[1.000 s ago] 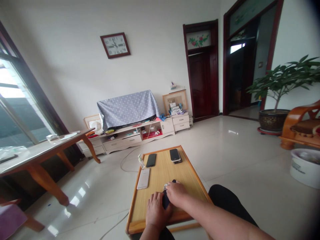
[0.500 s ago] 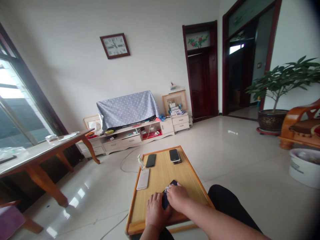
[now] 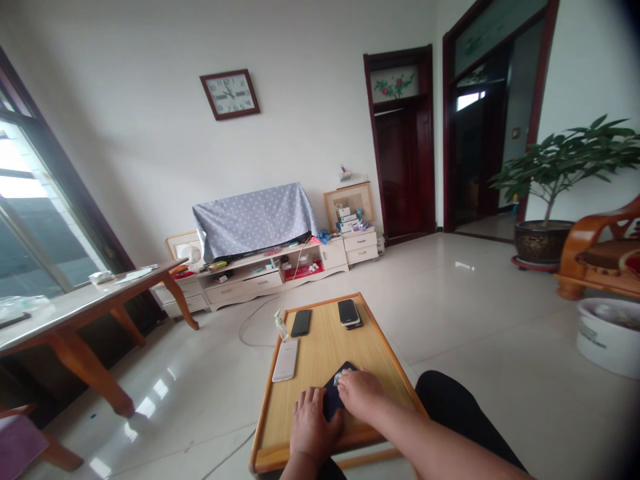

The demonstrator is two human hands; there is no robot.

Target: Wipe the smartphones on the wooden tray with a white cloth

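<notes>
A dark blue phone (image 3: pixel 336 393) lies on the near end of the small wooden table (image 3: pixel 325 347). My left hand (image 3: pixel 310 430) rests on the phone's near left edge, fingers curled against it. My right hand (image 3: pixel 361 393) presses a small white cloth (image 3: pixel 339 379) onto the phone's top, fingers closed over it. Farther along the table lie a white phone (image 3: pixel 287 360), a black phone (image 3: pixel 301 323) and a stacked pair of dark phones (image 3: pixel 349 313). A small spray bottle (image 3: pixel 281 325) stands at the far left edge.
A long wooden table (image 3: pixel 75 307) stands at left by the window. A TV cabinet (image 3: pixel 265 267) with a cloth-covered screen lines the far wall. A potted plant (image 3: pixel 547 233), a wooden chair (image 3: pixel 600 253) and a white bucket (image 3: pixel 607 333) are at right. My dark-trousered knee (image 3: pixel 450 407) is beside the table.
My right hand with the white cloth has slid slightly to the right and nearer along the dark phone, which shows more of its far end. My left hand has stayed in place.
</notes>
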